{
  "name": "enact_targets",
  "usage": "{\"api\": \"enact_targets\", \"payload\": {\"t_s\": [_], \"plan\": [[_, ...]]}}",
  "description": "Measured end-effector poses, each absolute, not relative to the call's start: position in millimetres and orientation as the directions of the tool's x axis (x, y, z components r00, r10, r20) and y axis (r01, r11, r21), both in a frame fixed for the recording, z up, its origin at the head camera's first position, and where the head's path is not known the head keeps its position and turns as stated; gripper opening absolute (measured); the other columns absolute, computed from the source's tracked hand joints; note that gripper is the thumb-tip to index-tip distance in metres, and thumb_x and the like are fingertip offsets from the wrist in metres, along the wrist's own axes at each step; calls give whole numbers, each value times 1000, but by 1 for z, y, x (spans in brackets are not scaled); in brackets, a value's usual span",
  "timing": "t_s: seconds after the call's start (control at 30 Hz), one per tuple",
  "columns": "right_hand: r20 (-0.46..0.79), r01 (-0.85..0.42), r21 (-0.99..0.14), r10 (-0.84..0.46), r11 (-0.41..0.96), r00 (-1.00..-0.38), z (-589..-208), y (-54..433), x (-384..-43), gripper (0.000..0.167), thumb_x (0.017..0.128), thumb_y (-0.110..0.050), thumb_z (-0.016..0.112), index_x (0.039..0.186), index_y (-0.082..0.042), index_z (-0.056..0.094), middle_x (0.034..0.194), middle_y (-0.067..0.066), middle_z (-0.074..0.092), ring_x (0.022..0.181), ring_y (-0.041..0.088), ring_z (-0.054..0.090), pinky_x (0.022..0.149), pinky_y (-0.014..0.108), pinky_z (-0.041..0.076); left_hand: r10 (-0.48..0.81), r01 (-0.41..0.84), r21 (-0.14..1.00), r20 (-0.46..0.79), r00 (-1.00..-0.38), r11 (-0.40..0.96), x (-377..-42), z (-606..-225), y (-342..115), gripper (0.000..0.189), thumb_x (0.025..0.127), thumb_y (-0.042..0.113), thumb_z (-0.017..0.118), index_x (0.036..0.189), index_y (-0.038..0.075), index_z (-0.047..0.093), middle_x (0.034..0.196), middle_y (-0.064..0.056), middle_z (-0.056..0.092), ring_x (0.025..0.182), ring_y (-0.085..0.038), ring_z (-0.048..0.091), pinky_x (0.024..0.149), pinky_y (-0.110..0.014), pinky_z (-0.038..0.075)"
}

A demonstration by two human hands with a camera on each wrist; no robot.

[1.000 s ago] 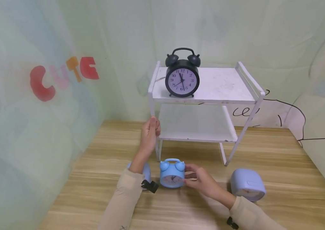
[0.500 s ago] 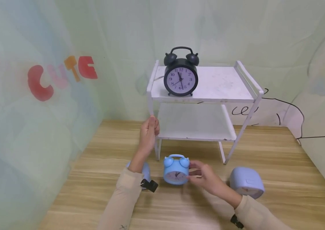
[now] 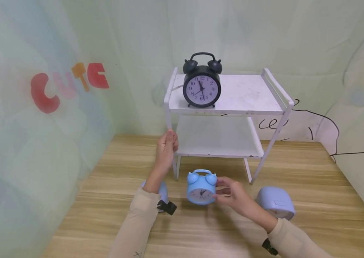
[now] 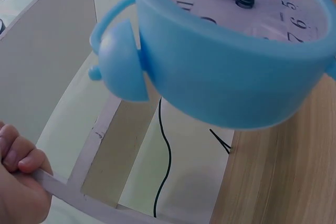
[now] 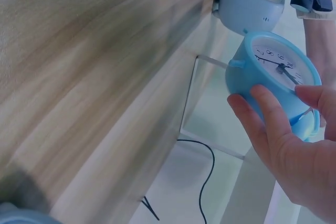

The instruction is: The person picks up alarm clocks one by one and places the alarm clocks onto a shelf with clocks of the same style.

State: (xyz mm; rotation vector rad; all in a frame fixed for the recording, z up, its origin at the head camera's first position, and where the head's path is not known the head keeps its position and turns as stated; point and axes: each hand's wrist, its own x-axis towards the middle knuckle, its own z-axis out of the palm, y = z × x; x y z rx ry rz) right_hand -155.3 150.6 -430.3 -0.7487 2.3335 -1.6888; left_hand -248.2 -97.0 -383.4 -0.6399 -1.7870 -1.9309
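Note:
My left hand (image 3: 166,148) grips the front left leg of a white two-tier shelf (image 3: 227,113); the left wrist view shows its curled fingers (image 4: 21,153) round the white bar. My right hand (image 3: 236,197) holds a light blue twin-bell alarm clock (image 3: 202,188) by its right side, thumb in front and fingers behind. In the right wrist view this blue clock (image 5: 278,72) is held off the wooden table. A black twin-bell alarm clock (image 3: 202,86) stands upright on the shelf's top tier, near its left front.
A periwinkle rounded clock (image 3: 276,201) sits on the wooden table (image 3: 98,215) at the right. Another bluish clock (image 3: 163,195) stands at the left, partly hidden behind my left forearm. Printed fabric walls (image 3: 130,89) enclose the table on the back and sides.
My right hand has carried the light blue clock a little up and to the right, closer to the shelf. The left hand keeps its grip on the shelf leg.

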Motion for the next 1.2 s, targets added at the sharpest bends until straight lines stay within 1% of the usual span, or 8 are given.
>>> {"api": "enact_targets", "payload": {"t_s": [0.1,0.23,0.53,0.77,0.9,1.0,1.07,1.2], "plan": [[158,-303,-921,-475,245,-865,-428,154,-156,43,89,4,69,125,18,51,116,33,61,99,43,67,81,31,57,0,595,801,597,-802,-70,-248,-383,-97,62,106,47,32,75,-7,33,60,2,31,53,-7,29,50,-20,23],[172,-313,-916,-460,250,-871,-425,158,-155,42,89,5,69,125,18,51,115,33,62,98,44,66,80,31,57,5,593,803,594,-804,-63,-248,-384,-98,63,105,49,32,75,-6,33,60,2,31,53,-8,28,50,-20,24],[184,-323,-911,-446,258,-876,-413,165,-154,43,90,5,69,126,19,51,116,33,62,98,41,67,80,31,57,7,601,796,603,-798,-65,-249,-384,-97,57,110,37,30,75,-8,32,59,-12,28,53,-8,29,50,-20,24],[209,-348,-896,-433,274,-877,-407,170,-154,42,89,6,69,125,19,51,115,32,62,96,40,68,80,32,58,6,597,799,599,-801,-73,-250,-385,-97,62,106,47,32,75,-7,33,60,-2,30,52,-7,28,50,-20,23],[207,-351,-892,-432,285,-878,-403,174,-154,43,89,7,69,126,19,50,116,33,61,96,41,68,80,33,58,4,599,798,601,-799,-69,-250,-385,-97,63,106,48,32,75,-7,32,60,0,31,52,-7,28,49,-20,23],[189,-334,-896,-429,293,-883,-399,177,-154,44,90,6,69,127,18,50,119,33,61,97,40,68,80,32,58,4,597,799,599,-801,-67,-249,-383,-97,59,109,41,30,75,-8,32,60,1,31,52,-7,28,50,-19,23],[182,-329,-895,-427,301,-886,-397,178,-153,44,90,4,69,128,17,51,119,32,61,98,39,68,81,32,57,7,593,802,595,-804,-66,-248,-383,-97,54,111,32,27,75,-9,32,60,0,31,52,-7,28,50,-19,24],[182,-333,-891,-428,309,-885,-391,182,-153,44,91,3,69,128,17,51,120,32,61,99,39,68,81,33,57,19,579,813,581,-813,-61,-248,-381,-98,45,111,15,23,76,-11,32,60,-7,30,53,-9,29,51,-20,25]]}}
